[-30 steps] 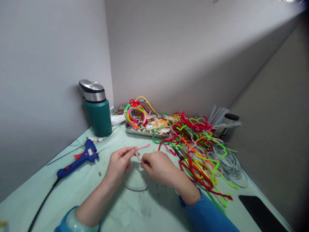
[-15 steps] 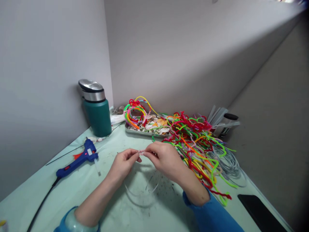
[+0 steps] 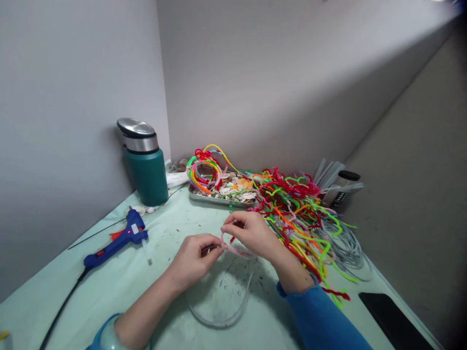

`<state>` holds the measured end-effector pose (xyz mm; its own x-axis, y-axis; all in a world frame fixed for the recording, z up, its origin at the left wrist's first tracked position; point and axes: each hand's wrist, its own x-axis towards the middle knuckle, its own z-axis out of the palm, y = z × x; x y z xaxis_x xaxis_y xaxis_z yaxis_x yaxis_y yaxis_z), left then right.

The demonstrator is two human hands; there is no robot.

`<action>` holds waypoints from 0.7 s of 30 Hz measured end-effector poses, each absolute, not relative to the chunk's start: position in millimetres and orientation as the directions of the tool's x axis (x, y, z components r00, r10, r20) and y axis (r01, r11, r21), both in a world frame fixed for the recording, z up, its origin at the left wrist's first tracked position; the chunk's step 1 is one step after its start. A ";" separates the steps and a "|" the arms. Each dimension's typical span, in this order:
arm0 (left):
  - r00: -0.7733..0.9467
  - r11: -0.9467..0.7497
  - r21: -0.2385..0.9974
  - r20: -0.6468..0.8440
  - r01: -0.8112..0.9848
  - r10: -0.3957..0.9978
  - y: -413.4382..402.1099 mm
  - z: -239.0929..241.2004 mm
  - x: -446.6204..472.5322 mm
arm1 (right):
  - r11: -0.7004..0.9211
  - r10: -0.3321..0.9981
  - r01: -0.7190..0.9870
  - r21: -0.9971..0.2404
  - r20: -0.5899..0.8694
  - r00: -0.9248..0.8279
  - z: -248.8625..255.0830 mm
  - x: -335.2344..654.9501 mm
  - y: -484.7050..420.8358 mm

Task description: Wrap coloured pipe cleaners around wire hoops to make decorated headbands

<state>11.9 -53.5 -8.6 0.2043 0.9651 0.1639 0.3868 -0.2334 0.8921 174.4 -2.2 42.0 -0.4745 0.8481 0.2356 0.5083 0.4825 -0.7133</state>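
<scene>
My left hand (image 3: pixel 195 260) is closed, pinching one end of a clear plastic headband (image 3: pixel 226 311) that curves down toward me over the table. My right hand (image 3: pixel 250 232) is closed on a pink pipe cleaner (image 3: pixel 235 250), which loops from its fingers down to the end of the headband held by the left hand. Both hands hover just above the pale green table (image 3: pixel 109 287), close together.
A pile of coloured pipe cleaners (image 3: pixel 295 214) lies right of my hands. A metal tray (image 3: pixel 204 197) of shells and wrapped hoops sits behind. A blue glue gun (image 3: pixel 116 240) lies left, a green flask (image 3: pixel 148 165) in the corner, a black phone (image 3: pixel 394 321) near right.
The right hand has risen and moved back, pulling the pink pipe cleaner into a loop. The left hand dropped slightly toward me, and the clear headband swung nearer.
</scene>
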 end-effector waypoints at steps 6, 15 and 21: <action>0.186 -0.251 0.911 0.199 0.328 0.962 -55.7 -7.5 11.0 | 0.366 0.878 0.503 -0.783 0.111 -0.465 36.8 179.7 5.8; 0.123 -0.252 0.917 0.224 0.310 0.967 -57.1 -3.6 13.2 | 0.289 0.869 0.633 -0.718 -0.081 -0.489 20.7 185.9 14.0; -0.029 -0.189 0.949 0.202 0.253 0.979 -51.0 -3.3 11.3 | 0.381 0.898 0.666 -0.641 0.086 -0.431 25.1 185.0 14.6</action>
<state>11.3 -51.0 -3.3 -0.0291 0.9789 0.2023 0.2526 -0.1886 0.9490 185.0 14.6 25.1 -0.4310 0.8983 0.0856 0.6661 0.3807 -0.6414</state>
